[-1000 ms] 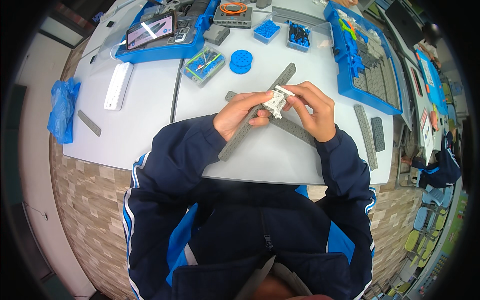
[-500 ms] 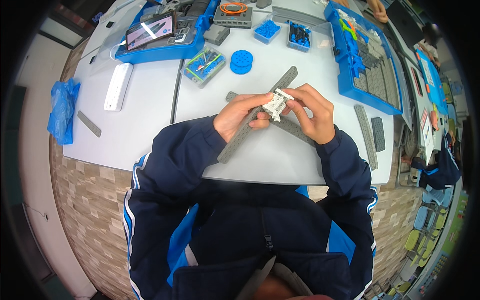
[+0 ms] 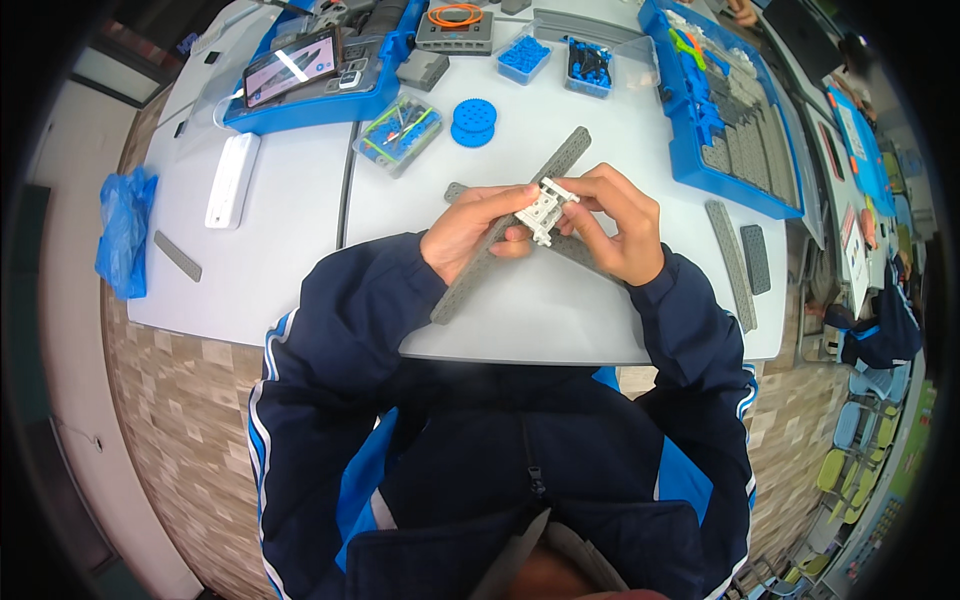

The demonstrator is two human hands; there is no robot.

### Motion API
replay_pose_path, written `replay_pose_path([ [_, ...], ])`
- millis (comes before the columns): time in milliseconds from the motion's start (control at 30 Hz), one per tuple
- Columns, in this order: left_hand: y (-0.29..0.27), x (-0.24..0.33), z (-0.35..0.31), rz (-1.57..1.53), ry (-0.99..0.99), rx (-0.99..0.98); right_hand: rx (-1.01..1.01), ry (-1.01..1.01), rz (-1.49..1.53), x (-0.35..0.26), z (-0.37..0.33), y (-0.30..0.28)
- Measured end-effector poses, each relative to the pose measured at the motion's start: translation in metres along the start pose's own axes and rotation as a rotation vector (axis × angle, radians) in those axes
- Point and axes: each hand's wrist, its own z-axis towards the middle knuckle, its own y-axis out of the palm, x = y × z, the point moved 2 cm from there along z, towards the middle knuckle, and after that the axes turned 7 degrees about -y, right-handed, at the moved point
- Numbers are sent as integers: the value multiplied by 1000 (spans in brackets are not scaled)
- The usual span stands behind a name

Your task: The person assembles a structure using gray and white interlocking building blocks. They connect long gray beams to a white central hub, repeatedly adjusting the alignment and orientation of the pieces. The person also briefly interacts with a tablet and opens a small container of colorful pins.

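A white plastic bracket-like building piece (image 3: pixel 545 212) rests against a long grey perforated beam (image 3: pixel 466 287), which slants from lower left to upper right. My left hand (image 3: pixel 476 226) is closed around the beam, its thumb pressed on the left edge of the white piece. From the right, my right hand (image 3: pixel 622 222) pinches the white piece's upper right corner between thumb and fingers. A second grey beam (image 3: pixel 585 256) lies crosswise beneath, its middle hidden by my hands and the white piece. Whether the white piece is fastened to the upper beam, I cannot tell.
Beyond my hands stand a blue gear-like wheel (image 3: pixel 473 122), a clear parts box (image 3: pixel 400 136) and two small bins, one with blue pins (image 3: pixel 524 58). A blue case of grey beams (image 3: pixel 748 190) is at right. A phone (image 3: pixel 291 68) leans on another blue case.
The white piece has turned slightly, showing more of its flat face. Both hands keep their hold, and the whole view has shifted a little.
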Motion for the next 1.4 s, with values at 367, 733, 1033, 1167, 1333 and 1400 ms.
replay_pose_path([
  [367, 41, 36, -29, 707, 622, 36, 44, -248, 33, -49, 26, -34],
  [733, 47, 55, -31, 1556, 1327, 240, 20, 256, 666, -34, 33, -24],
  [1033, 26, 45, -13, 1441, 1258, 250, 75, 40, 137, -18, 23, -17],
  [1167, 21, 26, 2, 627, 800, 104, 50, -172, -223, -24, 25, -23],
  [1333, 35, 11, 6, 327, 409, -59, 18, -213, -233, -27, 26, -17],
  [1400, 43, 11, 8, 309, 463, -30, -2, -268, -325, -30, 27, -16],
])
